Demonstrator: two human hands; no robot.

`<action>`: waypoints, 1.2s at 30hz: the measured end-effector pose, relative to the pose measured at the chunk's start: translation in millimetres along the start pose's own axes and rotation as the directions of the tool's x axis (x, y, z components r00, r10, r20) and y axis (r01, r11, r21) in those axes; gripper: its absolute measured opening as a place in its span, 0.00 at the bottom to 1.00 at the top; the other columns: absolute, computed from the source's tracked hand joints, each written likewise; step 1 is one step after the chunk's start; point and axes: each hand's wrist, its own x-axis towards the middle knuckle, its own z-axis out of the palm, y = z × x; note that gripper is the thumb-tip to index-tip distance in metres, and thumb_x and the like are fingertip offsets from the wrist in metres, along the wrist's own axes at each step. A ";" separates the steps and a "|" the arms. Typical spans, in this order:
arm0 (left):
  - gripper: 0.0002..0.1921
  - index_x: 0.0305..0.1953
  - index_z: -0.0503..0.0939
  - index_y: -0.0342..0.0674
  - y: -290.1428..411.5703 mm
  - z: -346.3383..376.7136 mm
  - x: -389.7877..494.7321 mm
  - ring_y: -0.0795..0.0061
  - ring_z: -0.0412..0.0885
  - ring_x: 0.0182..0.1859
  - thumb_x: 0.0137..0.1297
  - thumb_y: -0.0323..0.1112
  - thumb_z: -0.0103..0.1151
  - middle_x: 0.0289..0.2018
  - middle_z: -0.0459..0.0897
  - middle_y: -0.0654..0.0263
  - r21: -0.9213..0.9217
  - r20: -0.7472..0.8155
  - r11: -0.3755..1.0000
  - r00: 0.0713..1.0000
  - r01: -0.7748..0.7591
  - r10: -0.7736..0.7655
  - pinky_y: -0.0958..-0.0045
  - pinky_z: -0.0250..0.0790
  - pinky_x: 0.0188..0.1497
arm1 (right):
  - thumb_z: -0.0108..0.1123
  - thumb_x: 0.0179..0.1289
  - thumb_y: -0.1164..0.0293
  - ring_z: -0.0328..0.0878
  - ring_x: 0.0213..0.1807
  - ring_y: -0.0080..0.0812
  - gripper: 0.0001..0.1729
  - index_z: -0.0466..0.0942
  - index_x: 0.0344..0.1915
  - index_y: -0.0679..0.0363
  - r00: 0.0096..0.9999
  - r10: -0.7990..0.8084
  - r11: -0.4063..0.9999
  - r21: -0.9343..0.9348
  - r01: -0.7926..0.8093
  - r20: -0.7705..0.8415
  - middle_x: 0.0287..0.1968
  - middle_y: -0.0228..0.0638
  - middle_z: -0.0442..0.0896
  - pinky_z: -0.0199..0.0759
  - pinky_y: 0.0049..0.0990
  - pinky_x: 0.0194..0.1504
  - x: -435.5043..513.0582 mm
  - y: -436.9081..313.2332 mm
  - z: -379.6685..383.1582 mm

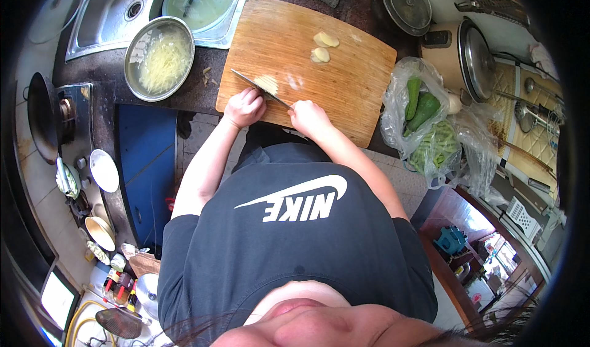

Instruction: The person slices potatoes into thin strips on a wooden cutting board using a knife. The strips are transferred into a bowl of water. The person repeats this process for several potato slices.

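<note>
On a wooden cutting board [341, 84] my right hand [309, 119] grips the handle of a kitchen knife [279, 100]. The blade points away to the upper left, its edge close to cut pale vegetable strips [266, 84]. My left hand [245, 108] is curled at the near side of the blade, fingertips down on the board; whatever lies under them is hidden. Farther back on the board are several thin pale slices [326, 39], overlapping in part. To the left, a metal bowl [129, 73] holds fine pale shreds in liquid.
A steel sink [99, 20] with a water-filled basin [203, 1] lies at the upper left. Plastic bags of green vegetables [423, 107] hang over the right counter edge beside a rice cooker [440, 61]. A wok [41, 116] stands at far left.
</note>
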 end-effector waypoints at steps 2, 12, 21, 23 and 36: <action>0.07 0.25 0.75 0.42 -0.8 0.7 0.5 0.68 0.80 0.34 0.45 0.29 0.64 0.30 0.80 0.64 0.000 -0.006 1.000 1.000 -0.003 0.003 0.73 0.74 0.33 | 0.54 0.62 0.64 0.80 0.38 0.52 0.14 0.82 0.34 0.62 1.000 0.017 1.000 -0.009 -0.017 -0.017 0.32 0.53 0.82 0.74 0.43 0.43 3.0 -0.8 1.9; 0.07 0.25 0.75 0.40 -0.9 3.3 -0.7 0.66 0.80 0.33 0.44 0.27 0.64 0.31 0.80 0.63 -0.025 -0.022 1.000 1.000 0.017 -0.017 0.72 0.74 0.34 | 0.53 0.60 0.66 0.80 0.38 0.54 0.13 0.82 0.32 0.63 1.000 -0.020 0.998 0.051 0.021 -0.024 0.31 0.54 0.82 0.74 0.44 0.41 -4.1 0.4 1.1; 0.06 0.24 0.76 0.39 -0.5 2.4 0.7 0.64 0.80 0.33 0.45 0.25 0.64 0.30 0.80 0.61 -0.050 -0.035 0.999 0.999 0.002 -0.004 0.71 0.75 0.34 | 0.53 0.59 0.66 0.81 0.37 0.53 0.13 0.82 0.32 0.62 0.996 -0.016 0.995 0.097 0.024 -0.082 0.31 0.54 0.82 0.75 0.45 0.41 3.8 -4.8 2.6; 0.06 0.24 0.76 0.39 -0.8 1.7 0.4 0.64 0.80 0.33 0.45 0.25 0.64 0.29 0.80 0.61 -0.049 -0.031 0.999 1.000 0.002 -0.003 0.71 0.75 0.34 | 0.53 0.59 0.66 0.81 0.37 0.53 0.13 0.82 0.32 0.62 0.997 -0.020 0.994 0.103 0.027 -0.069 0.30 0.54 0.82 0.75 0.45 0.41 0.1 -2.4 -0.8; 0.06 0.22 0.76 0.40 -3.3 4.4 -3.3 0.67 0.81 0.34 0.45 0.28 0.64 0.29 0.80 0.63 -0.018 -0.026 1.000 1.000 0.008 -0.008 0.73 0.75 0.35 | 0.53 0.62 0.65 0.80 0.38 0.53 0.14 0.82 0.35 0.62 1.000 0.000 0.998 0.058 0.001 -0.017 0.32 0.53 0.82 0.74 0.43 0.43 4.4 -5.8 2.8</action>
